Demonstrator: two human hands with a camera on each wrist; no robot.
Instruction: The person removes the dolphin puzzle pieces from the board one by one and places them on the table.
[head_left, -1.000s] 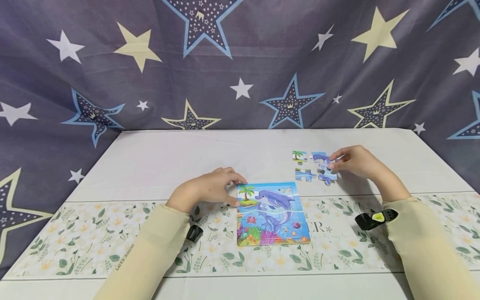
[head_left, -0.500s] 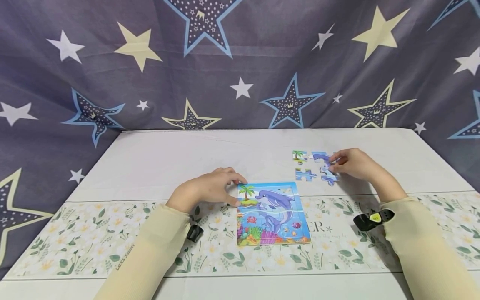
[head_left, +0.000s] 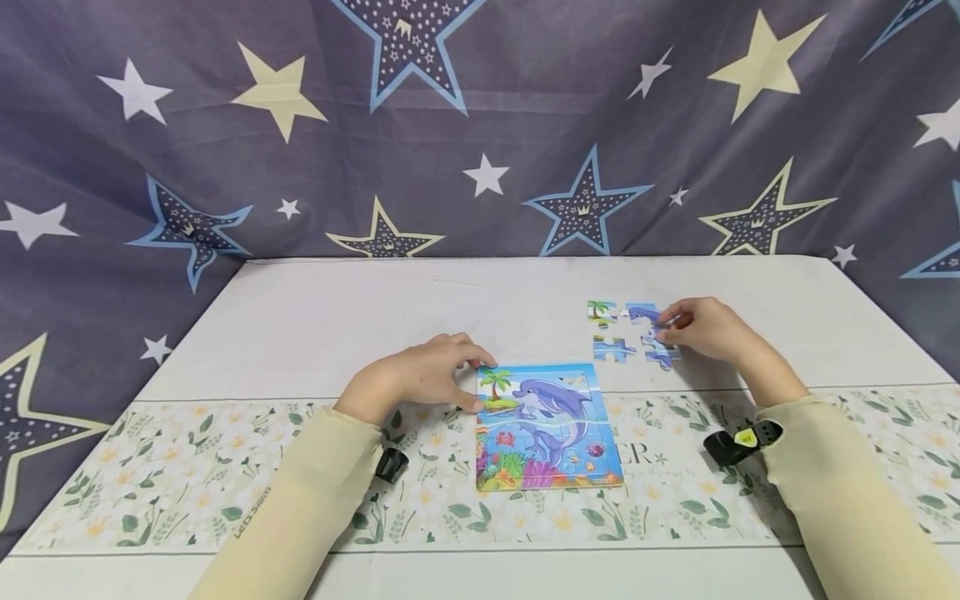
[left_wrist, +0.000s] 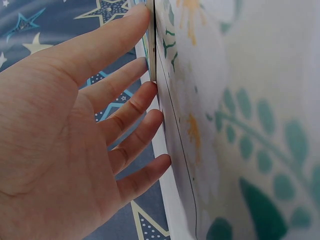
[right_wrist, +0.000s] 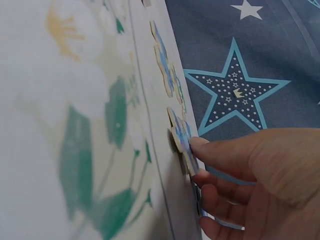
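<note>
The dolphin jigsaw board (head_left: 551, 429) lies flat on the table, its picture facing up. My left hand (head_left: 420, 373) rests at the board's upper left corner, thumb and index finger touching its edge. In the left wrist view, the fingers are spread and lightly bent beside the board's edge (left_wrist: 153, 55). Farther back on the right, my right hand (head_left: 708, 327) pinches a blue jigsaw piece (head_left: 660, 357) between thumb and fingers. The right wrist view shows that jigsaw piece (right_wrist: 182, 142) tilted, with part of it just off the table.
Around the held piece lie a palm-tree piece (head_left: 602, 312), a dolphin-head piece (head_left: 641, 314) and a blue piece (head_left: 611, 350). A floral band (head_left: 300, 483) crosses the white table (head_left: 390, 308). A star-patterned curtain (head_left: 480, 108) hangs behind.
The pinched jigsaw piece has shifted slightly right and turned a little, staying low near the others. The left hand and the board keep their places.
</note>
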